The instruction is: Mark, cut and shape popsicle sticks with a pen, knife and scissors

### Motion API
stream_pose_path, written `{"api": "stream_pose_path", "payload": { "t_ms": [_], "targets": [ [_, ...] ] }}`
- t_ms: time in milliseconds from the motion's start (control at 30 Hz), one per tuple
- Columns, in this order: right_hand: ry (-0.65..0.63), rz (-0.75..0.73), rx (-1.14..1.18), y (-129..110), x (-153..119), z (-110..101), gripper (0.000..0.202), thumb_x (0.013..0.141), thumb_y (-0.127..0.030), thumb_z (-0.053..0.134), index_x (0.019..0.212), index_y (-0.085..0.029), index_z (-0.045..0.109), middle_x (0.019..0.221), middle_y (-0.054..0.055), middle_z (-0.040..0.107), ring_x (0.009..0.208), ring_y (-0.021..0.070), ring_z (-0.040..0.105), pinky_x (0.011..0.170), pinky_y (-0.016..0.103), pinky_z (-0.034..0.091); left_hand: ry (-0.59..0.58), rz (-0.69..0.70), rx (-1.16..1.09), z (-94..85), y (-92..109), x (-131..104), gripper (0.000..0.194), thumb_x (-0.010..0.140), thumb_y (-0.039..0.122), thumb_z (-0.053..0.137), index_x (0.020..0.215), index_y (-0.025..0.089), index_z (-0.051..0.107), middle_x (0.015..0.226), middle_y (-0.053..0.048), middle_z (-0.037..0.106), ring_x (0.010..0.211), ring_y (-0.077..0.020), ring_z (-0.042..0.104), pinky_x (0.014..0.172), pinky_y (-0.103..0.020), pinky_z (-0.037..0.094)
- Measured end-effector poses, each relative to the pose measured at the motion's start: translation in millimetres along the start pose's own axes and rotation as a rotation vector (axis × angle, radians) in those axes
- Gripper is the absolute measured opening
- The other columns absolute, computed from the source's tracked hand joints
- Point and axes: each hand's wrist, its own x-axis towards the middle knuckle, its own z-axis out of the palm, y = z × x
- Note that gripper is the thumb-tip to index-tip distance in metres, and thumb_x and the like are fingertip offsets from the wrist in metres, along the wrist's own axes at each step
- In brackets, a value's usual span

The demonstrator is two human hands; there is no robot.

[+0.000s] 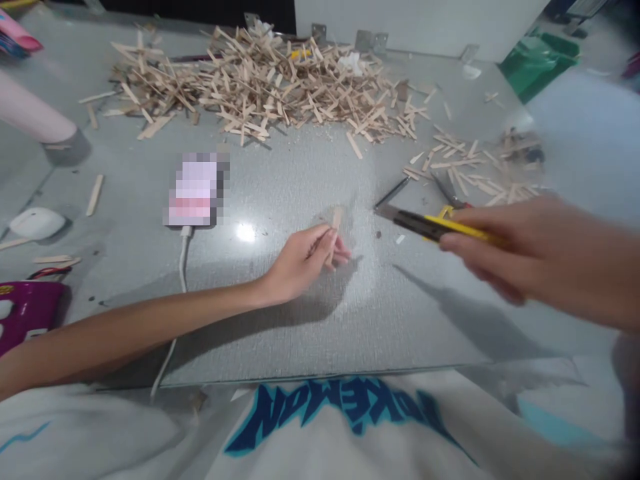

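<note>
My left hand (pixel 305 257) is closed in a pinch on a short wooden stick (pixel 337 220), which stands up from between thumb and fingers over the middle of the table. To the right, my right hand (pixel 525 253) wraps round a yellow and black utility knife (pixel 435 227). The knife's blade points left, towards the stick, with a gap between them. Behind the knife, a dark pen-like tool (pixel 393 193) lies on the table. Pliers (pixel 447 190) with red and yellow on their handles lie beside it, partly hidden by my right hand.
A large heap of wooden sticks (pixel 280 87) spreads along the back, with a smaller scatter (pixel 465 160) at right. A blurred-out phone (pixel 195 190) on a white cable (pixel 183 267) lies left of centre. A white case (pixel 37 223) and a purple device (pixel 30 310) sit at far left.
</note>
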Motion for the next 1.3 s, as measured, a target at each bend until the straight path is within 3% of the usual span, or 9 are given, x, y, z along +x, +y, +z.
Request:
{"api": "stream_pose_path", "payload": {
  "t_ms": [33, 167, 267, 367, 533, 633, 800, 1100, 1300],
  "targets": [
    [-0.041, -0.043, -0.018, -3, 0, 11, 0.054, 0.111, -0.06, 0.047, 0.071, -0.025, 0.055, 0.052, 0.001, 0.058, 0.041, 0.0128, 0.047, 0.051, 0.034, 0.03, 0.007, 0.016, 0.036, -1.7, -1, 2, 0.044, 0.116, 0.052, 0.05, 0.098, 0.017, 0.07, 0.102, -0.011, 0.081, 0.09, -0.0185, 0.081, 0.072, -0.026, 0.064],
    [0.054, -0.156, -0.03, -10, -1, 45, 0.039, 0.111, -0.047, 0.048, 0.08, -0.026, 0.057, 0.061, 0.003, 0.061, 0.051, 0.0177, 0.051, 0.057, 0.036, 0.03, 0.022, 0.023, 0.025, -8.6, -6, 8, 0.033, 0.109, 0.045, 0.066, 0.09, 0.018, 0.072, 0.084, -0.004, 0.072, 0.083, -0.0175, 0.075, 0.069, -0.026, 0.06],
    [0.097, -0.163, -0.008, -9, -4, 62, 0.034, 0.111, -0.044, 0.047, 0.084, -0.025, 0.058, 0.063, 0.002, 0.06, 0.054, 0.0191, 0.052, 0.059, 0.035, 0.03, 0.024, -0.069, -0.142, -10.5, -10, 10, 0.026, 0.102, 0.043, 0.077, 0.103, 0.02, 0.066, 0.092, -0.005, 0.079, 0.081, -0.0185, 0.078, 0.07, -0.03, 0.066],
    [0.111, -0.173, -0.007, -4, -6, 75, 0.035, 0.112, -0.044, 0.047, 0.087, -0.024, 0.059, 0.065, 0.001, 0.06, 0.056, 0.019, 0.052, 0.06, 0.034, 0.031, 0.009, -0.157, -0.159, -12.0, -11, 10, 0.027, 0.102, 0.043, 0.078, 0.103, 0.018, 0.067, 0.098, -0.01, 0.085, 0.084, -0.0215, 0.083, 0.069, -0.031, 0.069],
    [0.113, -0.195, -0.037, 10, -2, 94, 0.034, 0.115, -0.042, 0.047, 0.094, -0.022, 0.064, 0.069, 0.002, 0.064, 0.06, 0.019, 0.058, 0.062, 0.033, 0.034, -0.051, -0.119, 0.107, -20.8, -6, 12, 0.031, 0.106, 0.041, 0.071, 0.09, 0.015, 0.078, 0.078, -0.006, 0.081, 0.061, -0.0137, 0.075, 0.047, -0.017, 0.05],
    [0.105, -0.211, -0.057, 17, 0, 103, 0.034, 0.116, -0.045, 0.048, 0.097, -0.022, 0.065, 0.072, 0.003, 0.067, 0.062, 0.0197, 0.061, 0.063, 0.033, 0.036, -0.12, -0.099, 0.238, -26.1, -1, 14, 0.039, 0.111, 0.033, 0.063, 0.077, 0.016, 0.074, 0.068, -0.002, 0.075, 0.05, -0.0083, 0.067, 0.049, -0.016, 0.047],
    [0.15, -0.329, -0.232, 19, 4, 115, 0.039, 0.116, -0.04, 0.041, 0.1, -0.018, 0.069, 0.075, 0.008, 0.07, 0.058, 0.0202, 0.059, 0.057, 0.035, 0.029, -0.259, -0.191, 0.224, -28.1, 1, 14, 0.043, 0.116, 0.034, 0.049, 0.081, 0.017, 0.068, 0.059, 0.0, 0.071, 0.04, -0.0098, 0.064, 0.047, -0.019, 0.048],
    [0.094, -0.478, -0.438, 19, 9, 121, 0.046, 0.12, -0.034, 0.034, 0.103, -0.013, 0.071, 0.077, 0.009, 0.071, 0.055, 0.0188, 0.058, 0.056, 0.036, 0.024, -0.252, -0.17, 0.238, -24.3, 2, 12, 0.043, 0.115, 0.034, 0.051, 0.077, 0.019, 0.065, 0.057, 0.002, 0.07, 0.039, -0.0094, 0.062, 0.044, -0.019, 0.046],
    [0.09, -0.478, -0.428, 20, 9, 122, 0.043, 0.119, -0.032, 0.036, 0.104, -0.013, 0.072, 0.078, 0.009, 0.071, 0.055, 0.0188, 0.058, 0.055, 0.036, 0.024, -0.236, -0.179, 0.237, -24.5, 1, 11, 0.044, 0.115, 0.035, 0.051, 0.077, 0.019, 0.065, 0.057, 0.001, 0.07, 0.039, -0.0099, 0.061, 0.044, -0.02, 0.046]
  ]
}}
